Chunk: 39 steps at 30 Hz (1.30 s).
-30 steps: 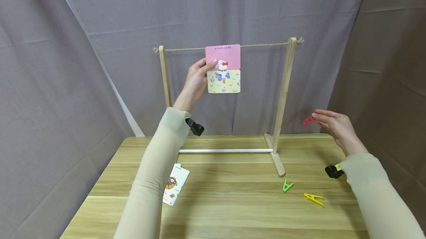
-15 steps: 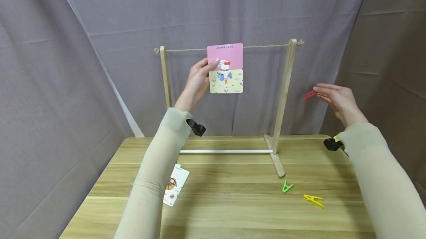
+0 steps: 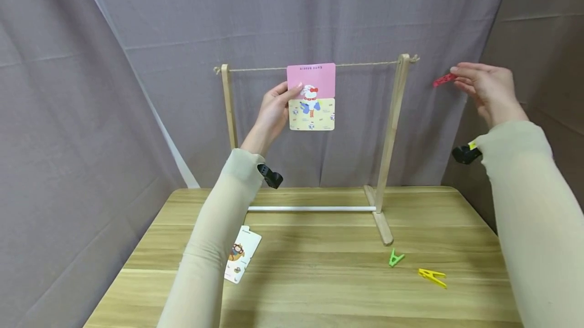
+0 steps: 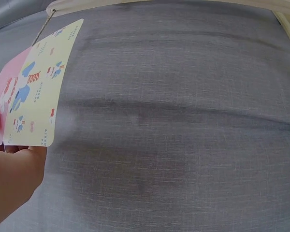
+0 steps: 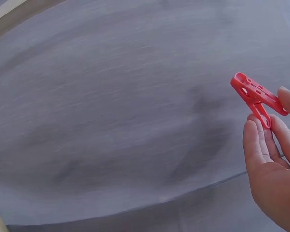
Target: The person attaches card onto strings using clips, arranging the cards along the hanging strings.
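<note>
My left hand (image 3: 272,112) pinches a pink-and-yellow picture card (image 3: 318,112) by its left edge, thumb on the printed face. The card stands upright before the string (image 3: 365,64), its top edge about level with it; whether they touch I cannot tell. Out to the right of the wooden frame (image 3: 390,135), my right hand (image 3: 490,89) pinches a red clothespin (image 3: 444,80) between thumb and fingers. In the right wrist view the clothespin (image 5: 257,99) points away from the hand, thumb on one handle and fingertips on the other.
On the table (image 3: 310,287) lie a green clothespin (image 3: 395,258) and a yellow clothespin (image 3: 431,277), front right. White picture cards (image 3: 243,253) lie partly behind my left sleeve. A white rod (image 3: 315,209) joins the frame's feet. Grey curtain (image 3: 182,24) hangs behind.
My right hand has risen well above the table with the red clothespin and shifted right. My left hand and its card have moved only slightly to the right.
</note>
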### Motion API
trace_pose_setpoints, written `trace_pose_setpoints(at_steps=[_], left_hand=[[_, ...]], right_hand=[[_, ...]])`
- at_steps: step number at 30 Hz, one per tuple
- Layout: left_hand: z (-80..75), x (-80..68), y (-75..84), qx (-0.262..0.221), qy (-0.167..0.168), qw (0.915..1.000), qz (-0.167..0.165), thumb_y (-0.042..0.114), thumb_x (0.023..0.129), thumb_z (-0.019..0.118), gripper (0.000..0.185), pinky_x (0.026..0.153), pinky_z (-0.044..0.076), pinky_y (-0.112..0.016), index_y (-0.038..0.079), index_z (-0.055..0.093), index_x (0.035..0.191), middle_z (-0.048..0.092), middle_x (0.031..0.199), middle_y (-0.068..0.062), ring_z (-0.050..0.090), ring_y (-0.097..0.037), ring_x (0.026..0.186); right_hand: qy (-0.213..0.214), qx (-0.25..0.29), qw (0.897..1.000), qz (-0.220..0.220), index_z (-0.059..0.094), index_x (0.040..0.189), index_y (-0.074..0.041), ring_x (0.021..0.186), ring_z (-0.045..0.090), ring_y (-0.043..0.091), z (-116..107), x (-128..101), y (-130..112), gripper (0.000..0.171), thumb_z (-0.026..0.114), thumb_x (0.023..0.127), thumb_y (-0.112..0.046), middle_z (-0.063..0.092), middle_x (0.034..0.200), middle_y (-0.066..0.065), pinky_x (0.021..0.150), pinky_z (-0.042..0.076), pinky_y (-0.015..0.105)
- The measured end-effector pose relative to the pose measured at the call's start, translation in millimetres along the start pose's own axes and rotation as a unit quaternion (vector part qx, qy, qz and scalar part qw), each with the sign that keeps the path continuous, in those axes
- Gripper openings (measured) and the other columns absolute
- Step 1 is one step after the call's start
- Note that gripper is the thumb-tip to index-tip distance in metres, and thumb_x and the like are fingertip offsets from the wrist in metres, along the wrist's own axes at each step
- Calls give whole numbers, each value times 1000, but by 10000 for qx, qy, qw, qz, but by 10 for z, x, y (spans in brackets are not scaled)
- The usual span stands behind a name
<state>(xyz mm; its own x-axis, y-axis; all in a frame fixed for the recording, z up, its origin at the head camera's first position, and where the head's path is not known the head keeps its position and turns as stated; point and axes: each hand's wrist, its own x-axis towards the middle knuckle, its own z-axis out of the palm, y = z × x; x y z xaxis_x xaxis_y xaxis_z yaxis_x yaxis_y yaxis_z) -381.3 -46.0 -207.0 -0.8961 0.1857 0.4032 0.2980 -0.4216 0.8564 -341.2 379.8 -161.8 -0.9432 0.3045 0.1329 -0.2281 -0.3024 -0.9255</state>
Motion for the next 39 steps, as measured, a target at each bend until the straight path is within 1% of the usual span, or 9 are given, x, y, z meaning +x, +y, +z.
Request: trace_pose_setpoints(at_steps=[5,9,13,15,21,27,30,32,39], left_hand=[[-9,-18,-5,21,-31,9999,-106,14,99,67,24,83,54,-32,3,68,120,70,104,-10,67,-21,94],[-13,-10,-20,153,-33,9999,-27,15,99,66,23,81,52,-32,3,68,119,69,102,-10,65,-20,93],[-20,-3,-54,182,-15,9998,-65,16,99,66,22,79,52,-32,4,68,117,69,100,-9,64,-20,92],[-25,-7,-73,185,-4,9998,-108,15,99,67,22,80,52,-32,3,69,117,69,100,-9,64,-20,92],[-32,-32,-124,221,-10,9996,-199,14,98,67,21,79,53,-32,3,69,117,70,99,-9,66,-20,90],[-32,-30,-147,250,-36,9995,-167,13,99,66,21,77,53,-31,3,69,116,71,98,-9,66,-20,88],[-28,-32,-142,334,-62,9993,-138,14,99,66,21,78,54,-31,3,70,116,71,99,-9,67,-20,88],[-25,-32,-140,362,-81,9992,-127,15,99,66,20,78,53,-32,4,70,115,70,100,-9,67,-20,89],[-30,-52,-153,400,-52,9991,-158,16,99,66,18,77,54,-31,4,70,112,70,99,-9,66,-20,88]], right_hand=[[39,272,9996,-119,74,103,-7,77,72,10,192,-28,-232,30,85,77,1,74,89,-1,66,57,20],[-38,514,9974,-494,74,102,-3,78,72,10,354,-40,-356,27,83,78,5,71,95,1,70,57,20],[-97,458,9952,-854,75,100,-3,81,70,10,482,-54,-414,26,85,76,2,67,103,1,73,56,18],[-139,415,9943,-976,76,99,-4,82,69,10,547,-57,-423,26,86,76,0,66,104,1,73,56,17],[-329,669,9888,-1296,76,95,0,79,68,12,783,-35,-391,21,85,76,3,67,99,5,70,57,18],[-640,604,9856,-1444,75,94,0,82,67,12,1039,-61,-389,20,84,77,4,67,96,6,72,56,17],[-828,686,9833,-1465,74,93,2,81,67,13,1187,-90,-401,18,83,77,6,68,94,7,72,56,18],[-945,650,9825,-1470,75,92,2,82,67,14,1283,-113,-404,18,83,77,6,69,92,7,73,57,18],[-1319,165,9809,-1418,76,95,-1,85,68,14,1572,-190,-354,22,87,75,1,71,93,6,77,56,18]])
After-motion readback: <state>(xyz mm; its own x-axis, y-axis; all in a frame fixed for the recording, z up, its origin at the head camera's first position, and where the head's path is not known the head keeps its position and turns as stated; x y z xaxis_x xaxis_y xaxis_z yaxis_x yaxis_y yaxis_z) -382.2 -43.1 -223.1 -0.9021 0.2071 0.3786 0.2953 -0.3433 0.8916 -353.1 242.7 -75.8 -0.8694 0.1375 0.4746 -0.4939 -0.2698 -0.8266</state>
